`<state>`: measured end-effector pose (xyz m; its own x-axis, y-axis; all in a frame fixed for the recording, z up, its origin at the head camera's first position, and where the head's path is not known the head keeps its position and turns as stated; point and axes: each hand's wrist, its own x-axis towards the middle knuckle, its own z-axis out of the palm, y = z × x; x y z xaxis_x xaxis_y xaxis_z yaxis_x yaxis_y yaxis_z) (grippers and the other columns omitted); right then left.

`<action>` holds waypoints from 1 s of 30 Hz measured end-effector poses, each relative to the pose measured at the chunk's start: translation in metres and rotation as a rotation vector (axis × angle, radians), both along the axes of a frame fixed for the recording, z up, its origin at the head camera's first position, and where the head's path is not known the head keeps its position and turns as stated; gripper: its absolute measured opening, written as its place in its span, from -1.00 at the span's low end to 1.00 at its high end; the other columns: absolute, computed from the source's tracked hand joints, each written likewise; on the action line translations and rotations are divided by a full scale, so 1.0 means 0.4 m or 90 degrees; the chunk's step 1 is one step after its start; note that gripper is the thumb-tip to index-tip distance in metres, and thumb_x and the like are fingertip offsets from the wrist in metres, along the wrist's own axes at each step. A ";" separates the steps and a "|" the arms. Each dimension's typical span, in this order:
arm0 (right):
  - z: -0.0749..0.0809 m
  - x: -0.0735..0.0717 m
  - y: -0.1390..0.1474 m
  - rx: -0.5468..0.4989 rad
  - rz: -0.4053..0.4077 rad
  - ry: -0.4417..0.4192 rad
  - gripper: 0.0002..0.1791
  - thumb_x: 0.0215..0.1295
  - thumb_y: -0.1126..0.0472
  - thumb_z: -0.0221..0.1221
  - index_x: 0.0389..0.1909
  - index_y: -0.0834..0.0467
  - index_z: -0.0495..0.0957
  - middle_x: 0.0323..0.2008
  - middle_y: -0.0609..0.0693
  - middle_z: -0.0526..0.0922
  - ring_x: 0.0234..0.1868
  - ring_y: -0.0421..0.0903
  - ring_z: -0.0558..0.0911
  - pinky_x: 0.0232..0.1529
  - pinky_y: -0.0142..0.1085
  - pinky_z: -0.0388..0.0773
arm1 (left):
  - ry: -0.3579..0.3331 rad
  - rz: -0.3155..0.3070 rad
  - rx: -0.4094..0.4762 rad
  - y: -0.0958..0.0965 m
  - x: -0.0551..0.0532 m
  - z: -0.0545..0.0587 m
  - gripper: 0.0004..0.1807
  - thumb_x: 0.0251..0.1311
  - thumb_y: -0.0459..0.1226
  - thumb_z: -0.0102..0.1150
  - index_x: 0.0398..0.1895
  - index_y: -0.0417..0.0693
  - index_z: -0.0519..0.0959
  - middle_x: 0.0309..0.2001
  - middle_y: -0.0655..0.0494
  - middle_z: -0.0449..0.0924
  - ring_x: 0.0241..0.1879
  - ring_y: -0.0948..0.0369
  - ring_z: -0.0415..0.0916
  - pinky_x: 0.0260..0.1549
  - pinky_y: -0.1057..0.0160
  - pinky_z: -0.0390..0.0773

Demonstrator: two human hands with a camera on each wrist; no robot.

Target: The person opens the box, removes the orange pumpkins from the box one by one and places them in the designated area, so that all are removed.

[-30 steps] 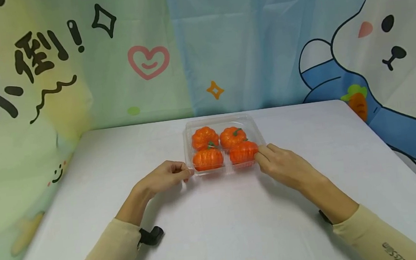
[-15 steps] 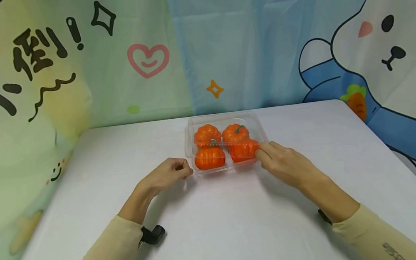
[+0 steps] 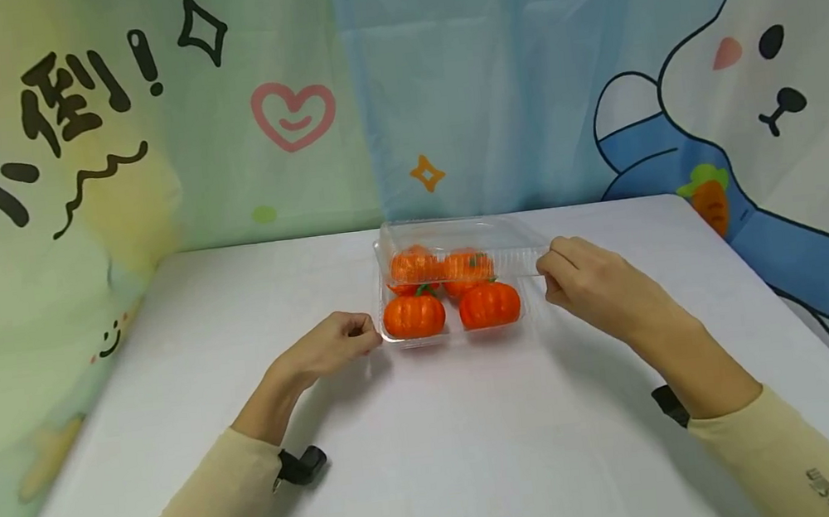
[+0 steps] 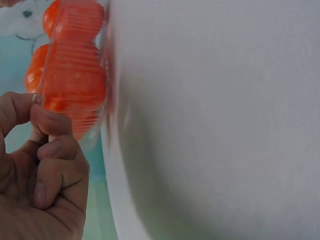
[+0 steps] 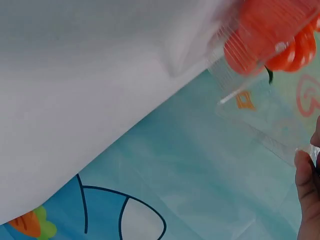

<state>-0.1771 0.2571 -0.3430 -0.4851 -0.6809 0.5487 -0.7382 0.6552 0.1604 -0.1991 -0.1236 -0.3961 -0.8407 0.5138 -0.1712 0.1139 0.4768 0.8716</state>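
A clear plastic clamshell box (image 3: pixel 455 337) holds several small orange pumpkins (image 3: pixel 490 306) with green stems. Its transparent lid (image 3: pixel 513 236) is raised at the front, slanting over the rear pumpkins. At the box's front left corner, my left hand (image 3: pixel 333 349) pinches the rim between thumb and index finger; the left wrist view shows this grip beside a ribbed wall (image 4: pixel 75 75). My right hand (image 3: pixel 605 294) pinches the lid's front right corner, held above the base. In the right wrist view only its fingers (image 5: pixel 306 185) show, on the lid's edge.
The box stands on a white table (image 3: pixel 478 452) close to its back edge. Behind hangs a printed cloth (image 3: pixel 481 94) with a heart, lettering and a cartoon bear. A black wrist strap (image 3: pixel 303 467) shows at the left sleeve.
My right hand has risen and moved right, lifting the front of the lid off the base. The front pumpkins are now uncovered. My left hand stays at the front left corner.
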 end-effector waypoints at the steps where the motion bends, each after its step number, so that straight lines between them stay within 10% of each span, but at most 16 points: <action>1: 0.005 -0.003 0.003 -0.007 -0.003 0.000 -0.69 -0.04 0.59 0.33 -0.26 0.32 0.53 -0.39 0.09 0.49 -0.35 -0.01 0.51 -0.33 -0.23 0.64 | -0.010 -0.001 0.001 -0.001 0.000 0.000 -0.78 0.31 -0.32 0.08 -0.53 -0.07 0.41 -0.51 0.19 0.33 -0.43 0.21 0.21 -0.41 0.29 0.18; 16: 0.030 -0.073 -0.027 -0.197 -0.062 0.057 -0.73 0.23 0.51 0.28 -0.07 0.27 0.57 -0.09 0.28 0.53 -0.14 0.24 0.53 -0.19 0.00 0.62 | -0.056 -0.028 -0.004 -0.007 -0.001 -0.001 -0.74 0.37 -0.24 0.06 -0.52 -0.10 0.41 -0.42 0.09 0.44 -0.22 0.15 0.37 -0.22 0.19 0.24; 30: -0.002 -0.165 -0.050 -0.452 -0.049 -0.136 -0.35 0.26 0.50 0.24 0.39 0.14 0.42 0.21 0.25 0.41 0.10 0.09 0.60 -0.08 0.00 0.68 | -0.067 -0.067 0.015 -0.031 0.005 -0.011 -0.78 0.39 -0.27 0.03 -0.47 -0.09 0.43 -0.40 0.14 0.46 -0.24 0.09 0.35 -0.24 0.25 0.28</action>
